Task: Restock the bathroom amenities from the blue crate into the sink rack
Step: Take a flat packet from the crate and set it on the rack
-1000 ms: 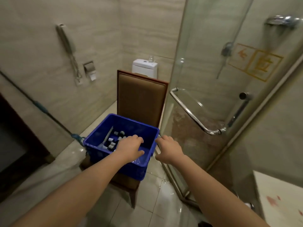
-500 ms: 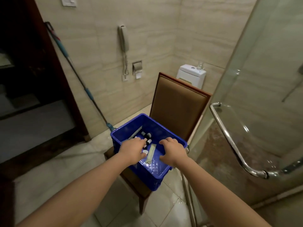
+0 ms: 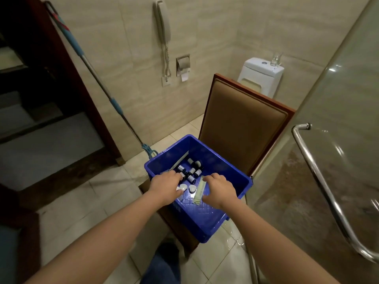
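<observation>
Blue crate [image 3: 198,223]: long axis far-left to near-right; left hand [image 3: 166,185], right hand [image 3: 219,190] inside, fingers [image 3: 211,178] curled, grasp unclear.

Place: we see a bathroom.
Beyond our left hand [image 3: 166,187]: wall phone [image 3: 163,21], toilet cistern [image 3: 260,76].
Right of our right hand [image 3: 220,189]: glass shower door [image 3: 346,93].

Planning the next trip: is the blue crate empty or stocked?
Stocked: small dark bottles, two white round pieces and a long flat packet lie on the floor of the blue crate.

Right hand [image 3: 221,188] moved from rim into blue crate [image 3: 205,222] (beside left hand [image 3: 166,184]).
</observation>
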